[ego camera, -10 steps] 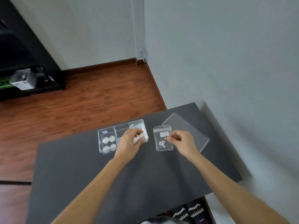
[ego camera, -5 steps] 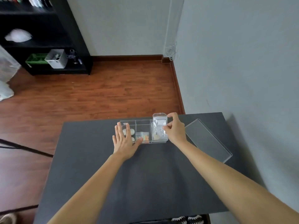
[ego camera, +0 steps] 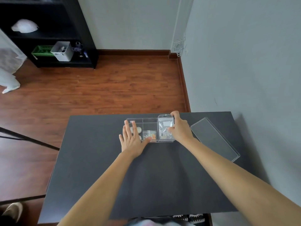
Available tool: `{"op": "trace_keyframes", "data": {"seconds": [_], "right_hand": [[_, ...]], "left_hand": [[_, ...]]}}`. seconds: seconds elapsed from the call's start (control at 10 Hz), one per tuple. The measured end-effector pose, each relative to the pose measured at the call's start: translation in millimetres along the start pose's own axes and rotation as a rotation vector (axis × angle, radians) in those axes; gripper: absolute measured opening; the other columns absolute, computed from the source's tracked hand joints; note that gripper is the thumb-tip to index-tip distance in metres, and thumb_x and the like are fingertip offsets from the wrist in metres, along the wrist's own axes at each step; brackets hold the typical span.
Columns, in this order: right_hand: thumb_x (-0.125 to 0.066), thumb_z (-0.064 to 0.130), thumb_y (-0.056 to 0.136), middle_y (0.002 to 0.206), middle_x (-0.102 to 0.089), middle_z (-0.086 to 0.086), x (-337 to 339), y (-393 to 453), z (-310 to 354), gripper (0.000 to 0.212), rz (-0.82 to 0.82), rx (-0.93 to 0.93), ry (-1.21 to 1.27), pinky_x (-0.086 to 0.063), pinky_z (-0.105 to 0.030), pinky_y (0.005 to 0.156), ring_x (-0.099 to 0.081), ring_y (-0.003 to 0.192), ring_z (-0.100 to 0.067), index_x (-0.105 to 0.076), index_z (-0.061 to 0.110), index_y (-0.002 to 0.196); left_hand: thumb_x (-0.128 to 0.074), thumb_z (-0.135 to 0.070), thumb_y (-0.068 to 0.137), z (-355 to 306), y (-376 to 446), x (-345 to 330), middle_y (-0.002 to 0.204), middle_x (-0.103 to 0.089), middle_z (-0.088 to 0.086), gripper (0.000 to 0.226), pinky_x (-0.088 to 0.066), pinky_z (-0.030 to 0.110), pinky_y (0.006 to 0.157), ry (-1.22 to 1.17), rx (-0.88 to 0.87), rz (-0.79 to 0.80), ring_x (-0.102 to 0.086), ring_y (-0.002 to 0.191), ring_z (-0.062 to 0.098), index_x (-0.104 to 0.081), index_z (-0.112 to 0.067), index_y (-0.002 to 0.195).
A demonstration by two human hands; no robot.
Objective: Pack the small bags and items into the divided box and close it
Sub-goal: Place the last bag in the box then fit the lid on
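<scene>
A clear divided box [ego camera: 150,119] is set near the far edge of a dark table [ego camera: 114,185], with three compartments in a row. The left hand [ego camera: 132,140] is laid flat, fingers spread and nothing gripped, over the left compartment, its thumb reaching the box's near wall by the middle compartment. Pale round items [ego camera: 138,130] are partly covered by those fingers, so their number cannot be counted. A small bag [ego camera: 149,135] with something orange inside is seen lying in the middle compartment; its other contents are too small to be made out. A zip bag [ego camera: 164,128] is held by the right hand [ego camera: 180,129], pinched between thumb and curled fingers at its right edge, and is placed over the right compartment with its top standing above the far rim; whether it is fully seated cannot be told, and the tiny pieces inside are unclear. The box's right wall is hidden behind that hand. A clear lid [ego camera: 213,139] is left lying flat on the table to the right of the box, apart from it, close to the grey wall [ego camera: 244,62]. Beyond the table a wooden floor [ego camera: 105,88] is seen, and a black shelf unit [ego camera: 48,30] at the far left is loaded with a green basket [ego camera: 41,50], a white container [ego camera: 62,51] and a white bundle [ego camera: 24,26]. A shoe [ego camera: 12,211] is cut off at the lower left corner.
</scene>
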State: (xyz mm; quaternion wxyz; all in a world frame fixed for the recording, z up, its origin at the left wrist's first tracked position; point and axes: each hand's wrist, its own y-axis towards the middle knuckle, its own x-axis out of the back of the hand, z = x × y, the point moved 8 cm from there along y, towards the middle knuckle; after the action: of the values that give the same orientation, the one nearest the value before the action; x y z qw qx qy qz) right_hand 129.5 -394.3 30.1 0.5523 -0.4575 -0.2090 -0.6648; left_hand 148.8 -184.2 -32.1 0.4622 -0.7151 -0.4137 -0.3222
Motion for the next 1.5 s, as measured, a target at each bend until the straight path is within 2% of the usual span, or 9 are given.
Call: {"op": "trace_keyframes", "data": {"seconds": [0.1,0.3,0.5,0.6,0.8,1.0,1.1,1.2,1.5], "right_hand": [[-0.079,0.028,0.077,0.082,-0.066,-0.008,7,-4,1,0.073,-0.086,-0.021,-0.196,-0.055,-0.041,0.067,-0.064,0.077,-0.03,-0.032,0.017,0.13],[-0.087,0.011,0.06,0.107,-0.057,-0.007,7,-20,13,0.053,-0.375,0.311,-0.464,-0.049,-0.037,0.072,-0.053,0.087,-0.028,-0.06,0.015,0.106],[-0.069,0.033,0.084,0.13,-0.053,0.003,-30,-3,3,0.047,-0.049,0.336,-0.575,-0.034,-0.038,0.09,-0.042,0.112,-0.026,-0.055,0.021,0.128],[-0.069,0.043,0.082,0.13,-0.054,0.002,-35,4,3,0.058,0.001,0.292,-0.58,-0.031,-0.039,0.091,-0.04,0.113,-0.026,-0.05,0.024,0.133],[-0.07,0.046,0.081,0.121,-0.064,0.003,-38,10,0,0.051,0.064,0.211,-0.525,-0.028,-0.04,0.082,-0.042,0.108,-0.027,-0.054,0.033,0.127],[-0.068,0.046,0.082,0.125,-0.061,0.003,-36,8,4,0.04,0.129,0.216,-0.526,-0.029,-0.042,0.087,-0.044,0.11,-0.028,-0.059,0.034,0.119],[-0.065,0.035,0.086,0.112,-0.069,0.003,-28,1,-1,0.019,0.046,0.24,-0.487,-0.024,-0.04,0.085,-0.043,0.103,-0.025,-0.068,0.032,0.105],[-0.06,0.025,0.091,0.105,-0.073,0.001,-20,-11,-8,0.021,-0.069,0.244,-0.405,-0.019,-0.038,0.083,-0.045,0.103,-0.023,-0.072,0.026,0.109],[-0.057,0.015,0.091,0.108,-0.073,0.006,-1,-33,-15,0.026,-0.136,0.312,-0.21,-0.025,-0.037,0.089,-0.047,0.104,-0.023,-0.071,0.022,0.112]], "left_hand": [[-0.032,-0.077,0.084,-1,-4,-3,0.156,0.034,0.009,0.103,0.0,0.055,0.118,0.015,-0.006,0.013,0.018,0.148,0.029,0.024,-0.019,0.149],[-0.032,-0.077,0.084,-1,-5,-3,0.156,0.034,0.008,0.104,0.001,0.056,0.117,0.018,0.007,0.021,0.018,0.148,0.028,0.024,-0.019,0.149],[-0.032,-0.077,0.083,-1,-4,-3,0.155,0.035,0.008,0.104,0.002,0.057,0.118,0.027,0.009,0.04,0.02,0.148,0.029,0.024,-0.018,0.149],[-0.032,-0.077,0.084,-1,-5,-3,0.155,0.036,0.009,0.104,0.003,0.057,0.117,0.027,0.011,0.047,0.02,0.147,0.029,0.024,-0.019,0.149],[-0.031,-0.077,0.084,-2,-6,-2,0.154,0.036,0.009,0.103,0.004,0.057,0.117,0.039,0.014,0.05,0.021,0.147,0.029,0.025,-0.019,0.148],[-0.031,-0.077,0.084,-2,-7,-1,0.154,0.037,0.008,0.104,0.005,0.057,0.116,0.035,0.026,0.066,0.022,0.147,0.028,0.024,-0.019,0.148],[-0.031,-0.078,0.083,-3,-8,0,0.154,0.038,0.008,0.104,0.006,0.057,0.116,0.033,0.03,0.072,0.023,0.147,0.028,0.025,-0.019,0.148],[-0.032,-0.077,0.084,-3,-8,0,0.154,0.037,0.008,0.104,0.006,0.057,0.117,0.03,0.031,0.072,0.024,0.147,0.027,0.023,-0.018,0.149],[-0.041,-0.075,0.083,-12,-9,8,0.156,0.032,0.01,0.107,0.01,0.06,0.114,-0.015,0.029,0.012,0.029,0.145,0.028,0.02,-0.018,0.15]]}}
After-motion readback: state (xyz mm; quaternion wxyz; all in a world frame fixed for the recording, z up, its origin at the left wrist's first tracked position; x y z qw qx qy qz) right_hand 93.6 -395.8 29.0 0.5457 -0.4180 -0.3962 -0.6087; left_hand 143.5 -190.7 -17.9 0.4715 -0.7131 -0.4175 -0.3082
